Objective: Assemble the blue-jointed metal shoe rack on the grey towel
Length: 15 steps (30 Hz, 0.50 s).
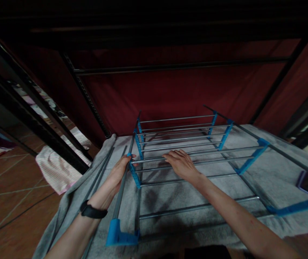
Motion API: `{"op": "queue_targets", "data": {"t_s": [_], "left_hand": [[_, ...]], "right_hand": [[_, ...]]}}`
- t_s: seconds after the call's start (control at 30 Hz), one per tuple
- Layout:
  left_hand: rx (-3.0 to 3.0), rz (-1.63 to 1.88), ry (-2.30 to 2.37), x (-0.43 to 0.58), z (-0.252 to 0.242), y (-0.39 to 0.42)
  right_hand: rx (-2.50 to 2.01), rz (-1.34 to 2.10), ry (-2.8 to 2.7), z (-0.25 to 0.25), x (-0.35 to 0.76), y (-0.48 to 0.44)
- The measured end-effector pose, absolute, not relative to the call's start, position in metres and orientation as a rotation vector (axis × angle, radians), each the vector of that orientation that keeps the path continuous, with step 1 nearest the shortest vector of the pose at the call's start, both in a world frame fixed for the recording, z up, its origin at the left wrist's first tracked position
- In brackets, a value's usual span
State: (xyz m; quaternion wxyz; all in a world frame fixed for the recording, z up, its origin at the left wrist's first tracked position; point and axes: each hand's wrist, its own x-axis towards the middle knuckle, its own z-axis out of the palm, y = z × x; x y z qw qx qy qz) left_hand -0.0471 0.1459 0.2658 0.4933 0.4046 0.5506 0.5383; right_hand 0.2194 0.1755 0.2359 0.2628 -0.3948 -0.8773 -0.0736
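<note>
A metal rack (186, 138) of thin silver rods and blue plastic connectors lies on a grey cloth (272, 180). My left hand (120, 172) is wrapped round the rack's dark left side pole, close to a blue connector (134, 174). A black band sits on that wrist. My right hand (182, 163) rests palm down on the silver cross rods near the rack's left end, fingers curled over a rod.
Dark red fabric (170, 93) on a black tube frame stands behind the rack. A striped pink-white cloth (55, 167) lies on the brown tiled floor at left. Black poles (35, 118) slant across the left side. A large blue foot piece (120, 233) sits near the front.
</note>
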Motion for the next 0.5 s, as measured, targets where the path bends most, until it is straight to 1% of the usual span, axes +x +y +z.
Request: {"op": "queue_targets", "data": {"t_s": [0.5], "left_hand": [[1.125,1.198,1.440,-0.060,0.259,0.154]], "right_hand": [[-1.062,-0.200,-2.386,0.243,0.215,0.172]]}}
